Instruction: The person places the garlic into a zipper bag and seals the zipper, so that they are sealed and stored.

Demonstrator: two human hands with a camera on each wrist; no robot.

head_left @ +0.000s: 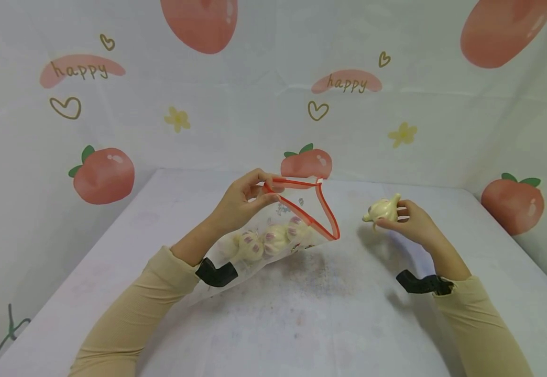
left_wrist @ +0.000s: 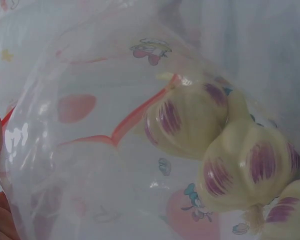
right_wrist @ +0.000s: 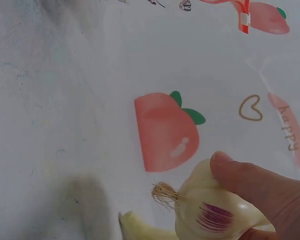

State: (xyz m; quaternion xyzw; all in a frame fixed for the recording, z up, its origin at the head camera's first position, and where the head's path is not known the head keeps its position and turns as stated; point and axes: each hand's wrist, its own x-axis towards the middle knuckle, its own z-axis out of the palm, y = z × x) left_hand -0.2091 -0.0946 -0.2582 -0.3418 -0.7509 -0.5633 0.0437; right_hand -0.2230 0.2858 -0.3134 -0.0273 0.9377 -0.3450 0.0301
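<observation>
My left hand [head_left: 242,201] pinches the red-edged rim of a clear plastic zip bag [head_left: 320,207], whose mouth gapes toward the right. Inside lie several garlic bulbs [head_left: 275,240], white with purple streaks; the left wrist view shows garlic bulbs [left_wrist: 240,170] close up through the plastic. To the right of the bag, my right hand [head_left: 412,222] holds a garlic bulb [head_left: 383,209] above the table, apart from the bag. The right wrist view shows the thumb across this garlic bulb [right_wrist: 210,210], its roots facing left. A pale stem-like end [right_wrist: 145,229] juts out beside it.
A white table [head_left: 330,324] with dark smudges lies under both hands. Behind it hangs a white cloth [head_left: 254,104] printed with peaches, hearts and flowers. Black wrist mounts [head_left: 217,272] sit on both arms. A thin green cord [head_left: 11,330] shows beyond the table's left edge.
</observation>
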